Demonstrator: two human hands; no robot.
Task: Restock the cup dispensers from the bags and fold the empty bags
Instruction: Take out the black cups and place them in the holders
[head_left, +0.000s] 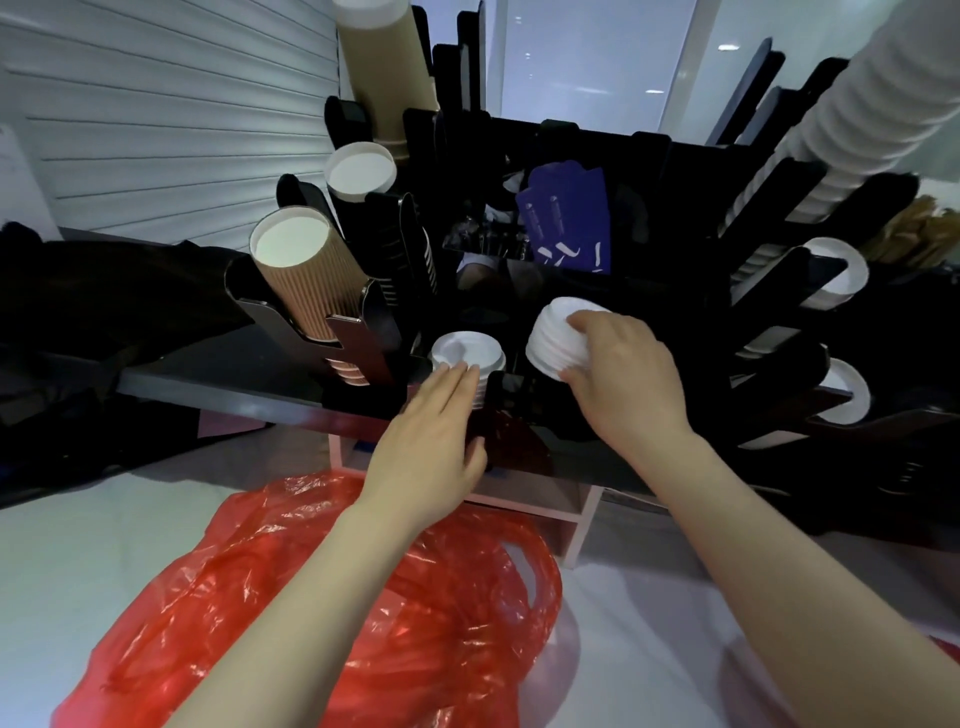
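White plastic lids are the matter in hand, seen from the head camera. The right hand (618, 374) has fingers and thumb curled round a short stack of lids (553, 338). It holds them tilted just above the front of the black dispenser rack (597, 150), to the right of a second lid stack (465, 351) that already sits in a front slot. The left hand (436, 415) lies with fingers straight and together, fingertips touching the near edge of that seated stack and holding nothing. Below both forearms the red bag (363, 597) lies crumpled and slack on the pale surface. Whether anything is left in it I cannot tell, as the arms cover part of it. The holders at the left carry brown ribbed cups (306, 291), and a tall white cup column (852, 114) leans out at the upper right.

The step looks like seating the held lids in the rack. To do it well, square the stack to the slot before lowering it and grip it by the sides so the lids stay nested. Let the left hand steady the neighbouring stack so it is not knocked askew. Release only once the bottom lid rests, then turn to folding the bag
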